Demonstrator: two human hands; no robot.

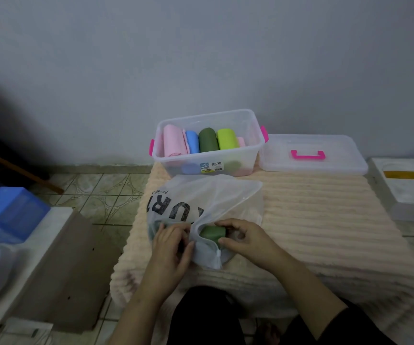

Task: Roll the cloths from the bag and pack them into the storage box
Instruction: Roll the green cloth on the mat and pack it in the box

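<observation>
A white mesh zip bag [201, 195] with black letters lies on the ribbed peach mat [320, 215]. My left hand [173, 242] pinches the bag's left edge at its opening. My right hand [243, 236] holds the opening's right side, fingers beside a dark green cloth [212, 234] that shows inside the bag. Behind the bag stands the clear storage box [250, 155] with pink latches. It holds rolled cloths side by side: pink [173, 143], blue [192, 141], dark green [208, 139], lime green [227, 138], and a small pink one at the right.
The box's clear lid [345, 150] with a pink handle lies to the right of the box. A white foam tray [407, 192] sits at far right. A blue box [9, 212] and a brown board [64, 270] are on the left, over tiled floor.
</observation>
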